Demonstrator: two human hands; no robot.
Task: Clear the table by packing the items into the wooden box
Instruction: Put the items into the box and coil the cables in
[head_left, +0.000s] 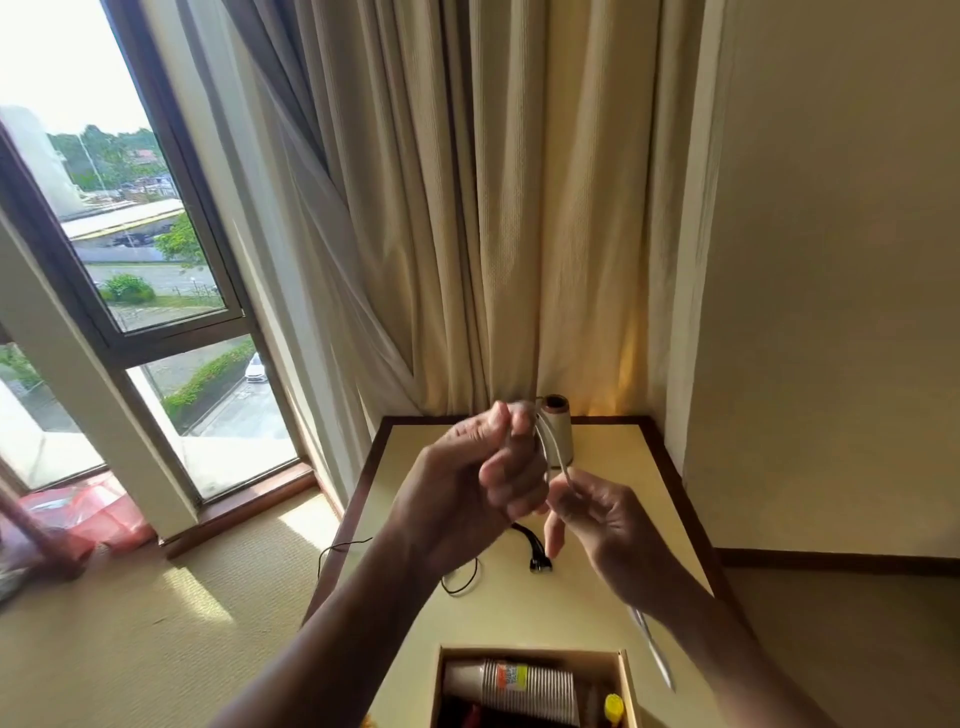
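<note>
Above the small cream table (613, 525) both my hands hold a thin white cord (551, 451). My left hand (483, 478) pinches its upper loops; my right hand (597, 512) grips the lower strand, whose loose end hangs down below my right wrist. Behind the hands a roll of pale twine (558, 431) stands upright at the table's back edge. A black cable with plugs (532, 551) and a thin black wire (462, 577) lie on the tabletop. The wooden box (628, 680) sits at the near edge with a stack of paper cups (519, 686) and a yellow-capped bottle (614, 709) inside.
Beige curtains (467, 208) hang right behind the table, and a plain wall (831, 260) stands on its right. A tall window (130, 260) fills the left. Carpet floor (156, 623) lies left of the table, with a red plastic bag (88, 514) by the window.
</note>
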